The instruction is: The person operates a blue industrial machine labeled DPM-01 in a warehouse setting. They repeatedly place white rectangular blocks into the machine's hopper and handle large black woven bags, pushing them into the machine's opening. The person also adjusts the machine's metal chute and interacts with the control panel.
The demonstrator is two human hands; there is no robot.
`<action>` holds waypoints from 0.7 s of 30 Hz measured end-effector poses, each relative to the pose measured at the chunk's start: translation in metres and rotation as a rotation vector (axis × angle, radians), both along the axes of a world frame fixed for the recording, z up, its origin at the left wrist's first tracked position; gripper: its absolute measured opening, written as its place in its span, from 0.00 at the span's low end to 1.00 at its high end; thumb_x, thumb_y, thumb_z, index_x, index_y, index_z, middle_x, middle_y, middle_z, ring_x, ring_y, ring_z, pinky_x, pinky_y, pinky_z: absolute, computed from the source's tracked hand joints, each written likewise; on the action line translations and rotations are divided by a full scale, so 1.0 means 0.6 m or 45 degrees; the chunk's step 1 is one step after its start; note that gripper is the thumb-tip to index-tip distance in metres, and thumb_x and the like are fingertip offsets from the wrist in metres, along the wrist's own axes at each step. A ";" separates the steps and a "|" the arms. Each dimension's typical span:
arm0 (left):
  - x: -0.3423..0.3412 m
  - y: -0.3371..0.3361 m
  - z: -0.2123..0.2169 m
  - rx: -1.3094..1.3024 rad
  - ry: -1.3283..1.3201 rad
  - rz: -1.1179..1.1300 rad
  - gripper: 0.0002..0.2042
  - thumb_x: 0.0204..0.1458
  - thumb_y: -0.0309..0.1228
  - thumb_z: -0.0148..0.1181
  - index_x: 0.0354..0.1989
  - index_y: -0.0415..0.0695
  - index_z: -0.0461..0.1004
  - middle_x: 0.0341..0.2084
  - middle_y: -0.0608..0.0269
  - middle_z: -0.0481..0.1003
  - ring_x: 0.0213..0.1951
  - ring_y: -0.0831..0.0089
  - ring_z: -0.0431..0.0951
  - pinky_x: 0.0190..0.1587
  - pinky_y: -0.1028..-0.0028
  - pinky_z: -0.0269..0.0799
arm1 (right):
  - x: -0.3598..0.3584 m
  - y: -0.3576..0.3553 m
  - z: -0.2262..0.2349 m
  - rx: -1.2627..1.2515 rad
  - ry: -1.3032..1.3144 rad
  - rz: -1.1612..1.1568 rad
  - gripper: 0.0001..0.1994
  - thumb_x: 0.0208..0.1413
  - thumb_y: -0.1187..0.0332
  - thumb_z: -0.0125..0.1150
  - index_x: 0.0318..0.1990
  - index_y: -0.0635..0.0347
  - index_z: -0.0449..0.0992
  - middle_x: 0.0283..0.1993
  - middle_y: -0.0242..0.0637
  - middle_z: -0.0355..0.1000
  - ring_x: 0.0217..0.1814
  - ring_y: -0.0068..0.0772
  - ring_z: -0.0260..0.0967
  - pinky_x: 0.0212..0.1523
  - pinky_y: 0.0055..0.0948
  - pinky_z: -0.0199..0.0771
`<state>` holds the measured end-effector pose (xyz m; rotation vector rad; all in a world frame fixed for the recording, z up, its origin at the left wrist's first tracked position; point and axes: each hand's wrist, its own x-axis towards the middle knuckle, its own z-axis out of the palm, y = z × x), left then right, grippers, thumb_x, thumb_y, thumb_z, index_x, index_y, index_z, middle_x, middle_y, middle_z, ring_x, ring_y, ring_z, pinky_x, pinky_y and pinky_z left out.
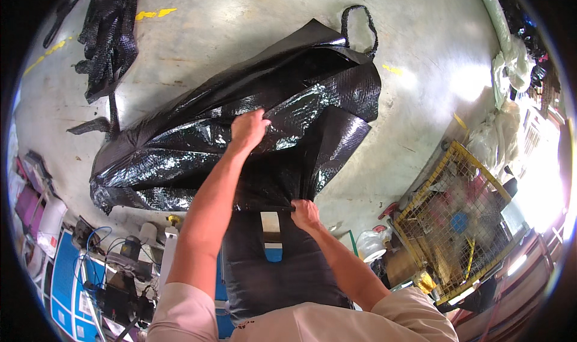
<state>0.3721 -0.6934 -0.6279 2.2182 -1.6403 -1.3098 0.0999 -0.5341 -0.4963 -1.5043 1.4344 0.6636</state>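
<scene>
A large, shiny black woven plastic bag (345, 87) lies spread and creased across the floor in front of me. From its far right corner sticks out a black strap loop (374, 33). My left hand (247, 130) is closed in a fist over the middle of the bag, pinching a fold of the material. Nearer to my body, my right hand (306, 214) grips the bag's near edge, where the folds gather toward the fingers. The fingertips of both hands are partly hidden.
More black woven material (111, 39) with straps lies on the floor at the far left. A yellow mesh cage (452, 153) with mixed contents stands at the right, below clear plastic sheeting (503, 126). Machinery with cables (123, 258) and blue panels (66, 276) are at the lower left.
</scene>
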 end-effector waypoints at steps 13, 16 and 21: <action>0.006 0.163 0.176 0.353 0.260 -0.015 0.28 0.67 0.59 0.49 0.45 0.43 0.80 0.30 0.43 0.83 0.38 0.43 0.85 0.40 0.49 0.81 | 0.065 -0.045 0.033 0.276 0.020 -0.065 0.20 0.49 0.56 0.74 0.44 0.57 0.80 0.43 0.50 0.81 0.49 0.59 0.78 0.50 0.51 0.78; -0.031 0.250 0.146 0.162 0.283 -0.115 0.14 0.65 0.45 0.59 0.49 0.50 0.81 0.36 0.55 0.84 0.41 0.55 0.86 0.43 0.58 0.83 | 0.114 -0.173 0.037 0.105 -0.384 -0.020 0.19 0.51 0.60 0.71 0.47 0.61 0.79 0.51 0.52 0.77 0.56 0.56 0.75 0.53 0.50 0.76; -0.051 0.287 0.150 0.145 0.299 -0.209 0.12 0.63 0.32 0.58 0.53 0.53 0.81 0.37 0.58 0.80 0.42 0.58 0.85 0.44 0.61 0.83 | 0.178 -0.400 -0.063 -0.777 0.091 0.360 0.31 0.55 0.48 0.70 0.54 0.69 0.76 0.59 0.54 0.73 0.65 0.56 0.66 0.68 0.53 0.60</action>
